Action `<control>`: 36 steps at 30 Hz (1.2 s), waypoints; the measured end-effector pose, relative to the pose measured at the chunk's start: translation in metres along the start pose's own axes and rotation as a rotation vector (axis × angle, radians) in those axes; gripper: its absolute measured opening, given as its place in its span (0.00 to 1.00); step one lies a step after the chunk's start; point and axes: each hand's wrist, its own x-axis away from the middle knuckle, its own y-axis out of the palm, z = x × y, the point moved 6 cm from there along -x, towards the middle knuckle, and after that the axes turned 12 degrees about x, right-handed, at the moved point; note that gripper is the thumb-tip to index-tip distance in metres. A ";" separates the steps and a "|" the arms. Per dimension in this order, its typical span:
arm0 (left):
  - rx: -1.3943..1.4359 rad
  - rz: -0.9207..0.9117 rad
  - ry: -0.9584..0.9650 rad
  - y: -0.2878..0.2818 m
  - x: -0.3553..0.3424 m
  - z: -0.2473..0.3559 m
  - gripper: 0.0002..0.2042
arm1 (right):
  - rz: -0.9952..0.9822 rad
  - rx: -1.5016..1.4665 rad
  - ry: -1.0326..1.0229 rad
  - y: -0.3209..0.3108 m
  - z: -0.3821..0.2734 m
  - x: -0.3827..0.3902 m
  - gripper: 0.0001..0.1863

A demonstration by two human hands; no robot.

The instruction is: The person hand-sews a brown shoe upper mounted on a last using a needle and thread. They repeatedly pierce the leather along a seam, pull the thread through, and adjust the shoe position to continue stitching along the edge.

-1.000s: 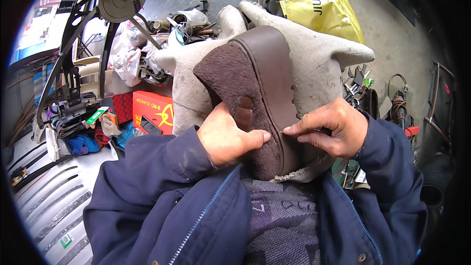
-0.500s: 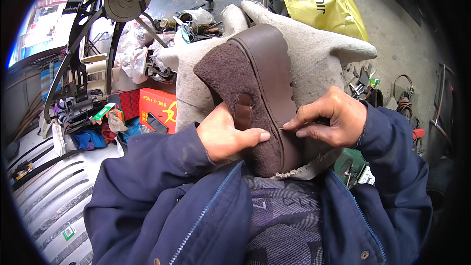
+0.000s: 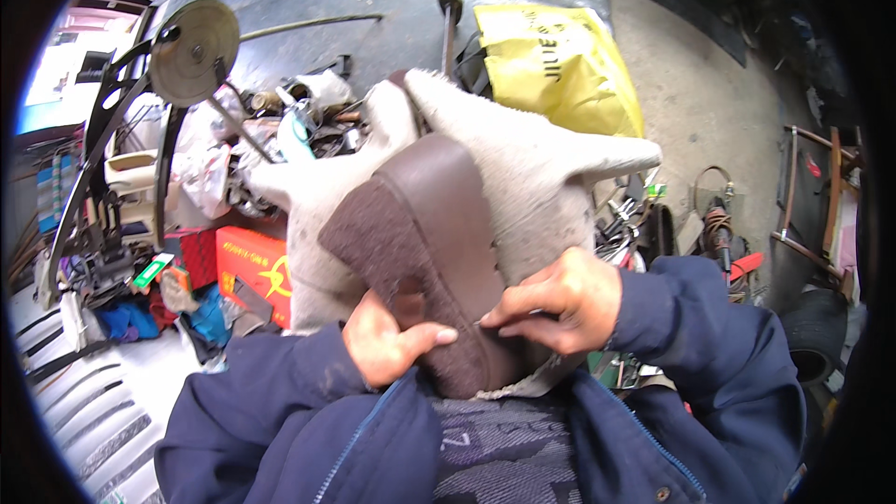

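Observation:
Across my lap, on a pale, thick cloth (image 3: 537, 177), lies a brown shoe (image 3: 373, 229) with a fuzzy upper and a smooth brown sole turned to the right. My left hand (image 3: 378, 345) grips the upper from the left, its thumb pressed on the fuzzy side and its other fingers partly hidden behind the shoe. My right hand (image 3: 569, 303) is closed in a pinch at the seam where the upper meets the sole. Whatever sits between those fingertips is too small to make out.
Ahead lies a yellow bag (image 3: 565, 79). At the left stand a black metal machine with a round wheel (image 3: 194, 51) and a red box (image 3: 252, 266). Clutter and plastic bags (image 3: 201, 168) lie beyond the cloth. Tools and a tyre (image 3: 810, 341) are at the right.
The whole view has shifted, so the shoe, hands and surroundings appear farther left and mostly lower. Both hands keep nearly the same hold on the shoe.

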 end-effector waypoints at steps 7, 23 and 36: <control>0.062 -0.017 0.053 -0.002 -0.005 -0.002 0.32 | -0.038 0.039 0.084 -0.002 -0.004 -0.005 0.08; -0.086 0.037 -0.069 -0.006 -0.008 -0.012 0.30 | -0.087 0.096 0.207 0.008 -0.010 -0.014 0.08; -0.528 -0.189 0.140 -0.018 0.011 0.056 0.20 | -0.044 0.102 0.202 0.004 -0.014 -0.007 0.07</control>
